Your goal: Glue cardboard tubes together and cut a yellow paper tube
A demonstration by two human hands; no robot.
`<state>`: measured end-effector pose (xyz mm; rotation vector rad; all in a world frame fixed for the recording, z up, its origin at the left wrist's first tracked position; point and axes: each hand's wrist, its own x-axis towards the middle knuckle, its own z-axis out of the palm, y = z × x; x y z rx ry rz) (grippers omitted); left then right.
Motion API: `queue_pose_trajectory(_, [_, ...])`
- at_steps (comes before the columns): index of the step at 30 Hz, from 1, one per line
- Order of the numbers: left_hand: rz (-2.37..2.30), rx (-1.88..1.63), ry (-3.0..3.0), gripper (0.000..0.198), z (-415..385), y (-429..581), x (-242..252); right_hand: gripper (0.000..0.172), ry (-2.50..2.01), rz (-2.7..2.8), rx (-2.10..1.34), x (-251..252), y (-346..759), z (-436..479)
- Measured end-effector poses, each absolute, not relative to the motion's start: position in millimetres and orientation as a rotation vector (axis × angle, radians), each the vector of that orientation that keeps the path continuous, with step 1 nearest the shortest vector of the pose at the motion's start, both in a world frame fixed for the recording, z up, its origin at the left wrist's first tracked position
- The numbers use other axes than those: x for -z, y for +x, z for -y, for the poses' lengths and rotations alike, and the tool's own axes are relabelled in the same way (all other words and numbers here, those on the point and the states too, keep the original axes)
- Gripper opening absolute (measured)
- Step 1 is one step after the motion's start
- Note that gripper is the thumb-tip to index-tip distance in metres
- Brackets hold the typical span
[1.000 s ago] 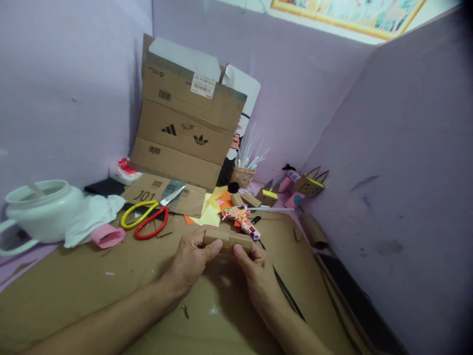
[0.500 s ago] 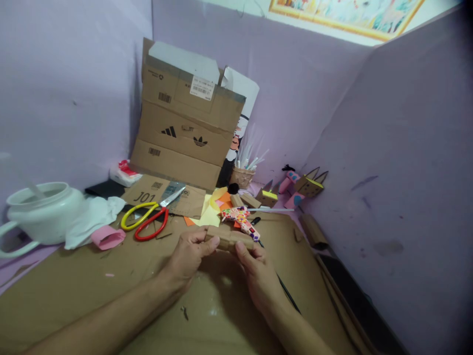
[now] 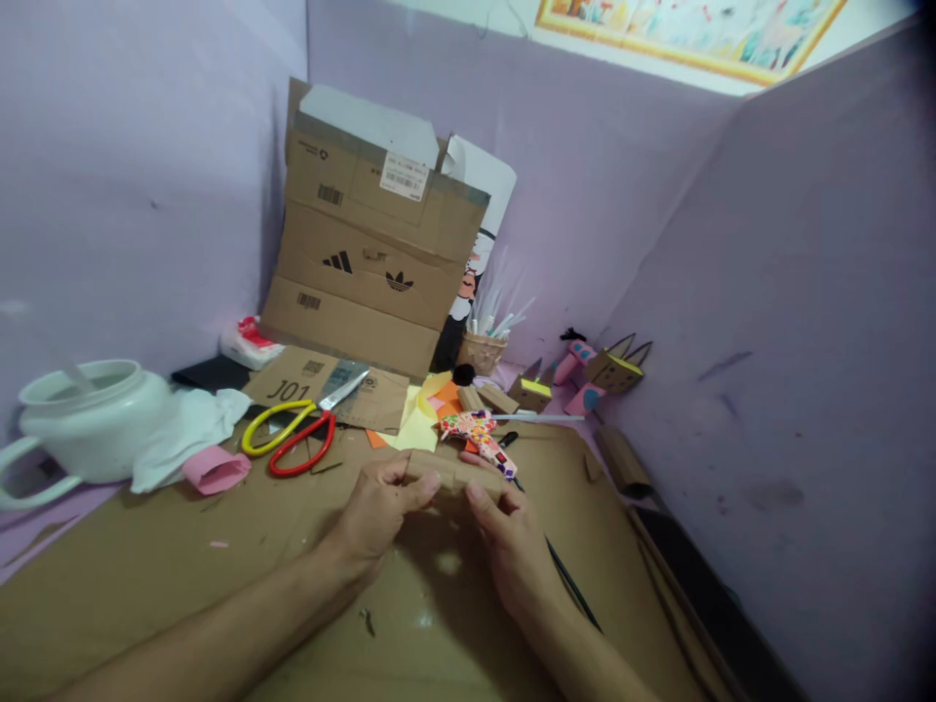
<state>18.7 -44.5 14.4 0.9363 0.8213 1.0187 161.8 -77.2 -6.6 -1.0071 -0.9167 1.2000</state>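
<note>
A small folded strip of brown cardboard [image 3: 446,475] is held level between both hands above the cardboard-covered table. My left hand [image 3: 384,507] pinches its left end, thumb on the near face. At the right end, my right hand [image 3: 504,517] grips it with the thumb in front and fingers behind. Just beyond the fingers lies a flower-patterned glue gun [image 3: 479,439], its dark cord [image 3: 574,583] running past my right wrist. Scissors [image 3: 303,429] with one yellow and one red handle rest to the left, blades pointing away.
A white pot [image 3: 95,414], white tissue [image 3: 190,434] and a pink paper roll [image 3: 217,471] stand at the left. A flattened shoebox [image 3: 372,263] leans on the back wall. Coloured paper [image 3: 416,419], a cup of glue sticks [image 3: 483,349] and cardboard animal figures [image 3: 614,370] are behind the glue gun.
The cardboard strip is tilted slightly differently, and my right fingers show more behind it. Both hands keep their hold, and the camera view has shifted a little.
</note>
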Motion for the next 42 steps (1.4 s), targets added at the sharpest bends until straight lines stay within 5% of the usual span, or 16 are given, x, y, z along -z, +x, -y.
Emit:
queue_pose_trajectory(7, [-0.835, -0.995, 0.897, 0.03, 42.1, 18.3, -20.1, 0.028, -0.982, 1.041, -1.153, 7.6, 159.3, 76.2])
queue_pose_trajectory(32, [-0.888, -0.991, 0.995, 0.035, 49.6, 27.1, -13.7, 0.04, -1.045, 0.986, -1.082, 2.4, 149.6, 80.9])
queue_pose_trajectory(42, [-0.76, -0.986, 1.101, 0.031, 45.5, 17.7, -22.0, 0.025, -0.988, 0.942, -1.17, 1.0, 160.4, 77.7])
